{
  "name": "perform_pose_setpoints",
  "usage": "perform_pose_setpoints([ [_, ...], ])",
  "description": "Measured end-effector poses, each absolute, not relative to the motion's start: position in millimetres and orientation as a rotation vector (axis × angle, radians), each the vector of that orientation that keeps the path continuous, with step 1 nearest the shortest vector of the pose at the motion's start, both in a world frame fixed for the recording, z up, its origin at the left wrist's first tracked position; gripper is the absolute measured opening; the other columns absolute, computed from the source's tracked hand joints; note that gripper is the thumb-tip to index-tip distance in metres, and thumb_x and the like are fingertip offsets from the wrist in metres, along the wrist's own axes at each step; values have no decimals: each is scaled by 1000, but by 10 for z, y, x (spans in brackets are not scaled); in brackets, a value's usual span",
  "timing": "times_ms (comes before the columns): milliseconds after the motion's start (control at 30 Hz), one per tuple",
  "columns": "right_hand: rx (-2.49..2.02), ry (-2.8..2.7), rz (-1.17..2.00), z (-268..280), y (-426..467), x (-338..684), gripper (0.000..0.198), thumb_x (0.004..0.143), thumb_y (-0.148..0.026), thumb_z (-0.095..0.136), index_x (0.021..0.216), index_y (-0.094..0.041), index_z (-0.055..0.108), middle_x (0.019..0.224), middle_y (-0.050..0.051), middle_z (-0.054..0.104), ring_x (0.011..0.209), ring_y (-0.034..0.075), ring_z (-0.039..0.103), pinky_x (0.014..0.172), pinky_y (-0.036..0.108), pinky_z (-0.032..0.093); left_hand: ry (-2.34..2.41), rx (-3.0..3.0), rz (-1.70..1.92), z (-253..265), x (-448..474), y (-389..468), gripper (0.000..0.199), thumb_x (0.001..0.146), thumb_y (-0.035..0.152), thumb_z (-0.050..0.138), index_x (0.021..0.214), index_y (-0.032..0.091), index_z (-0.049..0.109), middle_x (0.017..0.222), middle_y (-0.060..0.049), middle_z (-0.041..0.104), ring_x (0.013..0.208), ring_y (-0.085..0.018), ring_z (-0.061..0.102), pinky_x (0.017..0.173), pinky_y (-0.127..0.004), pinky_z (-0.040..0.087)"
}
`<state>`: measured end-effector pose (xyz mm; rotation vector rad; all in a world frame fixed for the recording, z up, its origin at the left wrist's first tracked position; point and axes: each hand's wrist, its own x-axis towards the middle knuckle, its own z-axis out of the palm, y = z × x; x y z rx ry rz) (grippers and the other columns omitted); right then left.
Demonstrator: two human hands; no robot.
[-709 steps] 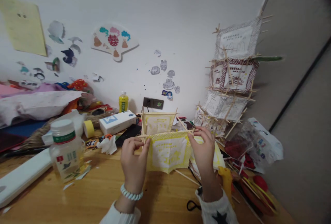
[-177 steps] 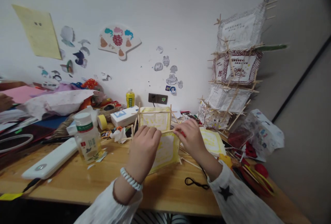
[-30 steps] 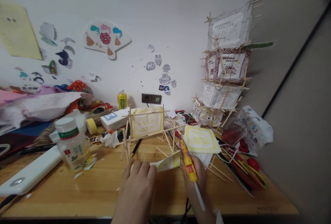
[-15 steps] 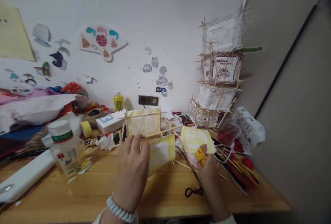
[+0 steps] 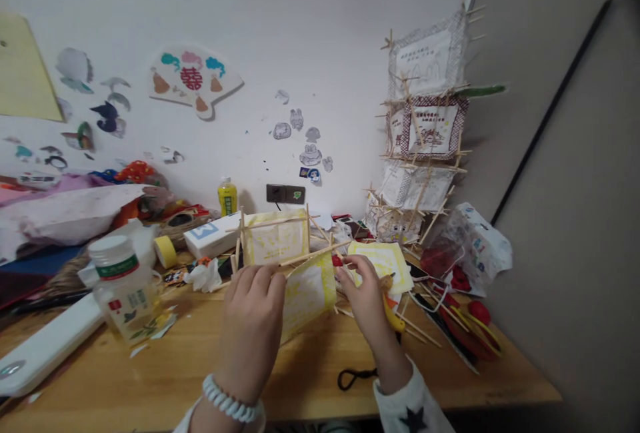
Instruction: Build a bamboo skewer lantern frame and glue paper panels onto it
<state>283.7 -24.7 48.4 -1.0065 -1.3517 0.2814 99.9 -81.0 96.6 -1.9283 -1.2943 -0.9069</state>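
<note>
My left hand (image 5: pixel 255 310) grips the left side of a small frame of thin wooden sticks (image 5: pixel 315 254), its fingers curled over. A yellow-bordered sheet (image 5: pixel 310 293) hangs on the near side of this frame, and a similar panel (image 5: pixel 277 238) stands at its back. At the sheet's upper right corner, thumb and forefinger of my right hand (image 5: pixel 367 296) pinch the frame's edge; the fingertips partly hide the contact. Something small and red (image 5: pixel 337 261) shows beside them. Behind my right wrist lies a yellow tool (image 5: pixel 396 322), apparently a glue gun, with a black cord (image 5: pixel 356 376).
Another yellow-bordered sheet (image 5: pixel 385 263) lies behind my right hand. A tall stick-and-paper lantern tower (image 5: pixel 433 130) stands at the back right. A plastic jar (image 5: pixel 125 293), a white box (image 5: pixel 213 236) and yellow tape (image 5: pixel 166 252) are on the left. Loose sticks and red items lie right.
My right hand has let go of the yellow tool and moved left and up to the sheet's upper right corner. The black cord's loop has shifted left. My left hand keeps its grip.
</note>
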Motion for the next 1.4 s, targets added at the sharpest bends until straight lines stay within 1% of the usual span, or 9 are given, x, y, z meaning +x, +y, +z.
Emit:
perform_pose_setpoints([
  [100, -939, -1293, 461, 523, -135, 2709, 18, 74, -35, 61, 74, -18, 59, 75, 2, 58, 74, 17, 55, 71, 30, 45, -1297, -1948, -941, 969, 983, -795, 17, 87, 14, 46, 78, 14, 60, 91, -10, 65, 83, -25, 51, 77, -38, 43],
  [200, -905, -1268, 511, 489, -65, 2642, 22, 74, -38, 61, 67, -18, 54, 68, -1, 52, 68, 15, 53, 64, 26, 45, -1311, -1941, -941, 977, 981, -783, 18, 88, 16, 46, 76, 15, 59, 86, -10, 65, 80, -24, 51, 73, -37, 42],
  [300, -895, -1224, 502, 468, -37, 2600, 22, 73, -37, 61, 66, -19, 51, 72, 0, 52, 74, 16, 53, 69, 27, 45, -1307, -1937, -939, 989, 981, -770, 19, 88, 17, 47, 73, 16, 58, 80, -9, 63, 76, -24, 51, 70, -36, 42],
  [433, -831, -1119, 559, 482, -28, 2538, 20, 70, -36, 65, 69, -18, 56, 86, 4, 58, 86, 18, 55, 78, 29, 44, -1267, -1933, -964, 1001, 964, -760, 18, 86, 16, 50, 70, 17, 56, 73, -7, 61, 72, -23, 50, 67, -35, 41],
  [567, -765, -997, 737, 468, -16, 2474, 23, 68, -37, 68, 74, -17, 57, 76, 1, 59, 74, 15, 54, 70, 27, 43, -1275, -1931, -956, 1016, 951, -772, 18, 85, 15, 51, 67, 17, 55, 69, -5, 59, 70, -23, 50, 65, -35, 40],
  [667, -764, -966, 753, 432, 8, 2443, 25, 69, -39, 68, 73, -17, 56, 69, -2, 57, 66, 13, 52, 64, 24, 42, -1299, -1913, -919, 1032, 965, -778, 18, 83, 14, 54, 66, 18, 53, 67, -5, 58, 69, -23, 50, 64, -34, 40],
  [833, -760, -926, 750, 402, 40, 2402, 26, 70, -39, 68, 74, -17, 54, 69, -2, 57, 65, 12, 51, 63, 24, 41, -1355, -1873, -807, 1053, 1006, -763, 11, 80, 16, 58, 70, 19, 55, 70, -5, 58, 69, -24, 51, 63, -35, 39],
  [1100, -768, -907, 747, 431, -8, 2365, 27, 70, -40, 68, 73, -17, 53, 67, -3, 55, 64, 12, 51, 61, 23, 41, -1334, -1799, -747, 1075, 1040, -738, 13, 78, 18, 61, 68, 20, 53, 67, -4, 55, 67, -24, 50, 63, -36, 38],
  [1400, -730, -949, 763, 522, -37, 2282, 36, 65, -39, 71, 87, -16, 55, 88, 5, 64, 84, 19, 59, 78, 32, 46, -1358, -1734, -721, 1077, 1060, -701, 15, 79, 17, 59, 66, 20, 52, 65, -4, 53, 65, -24, 49, 62, -35, 36],
])
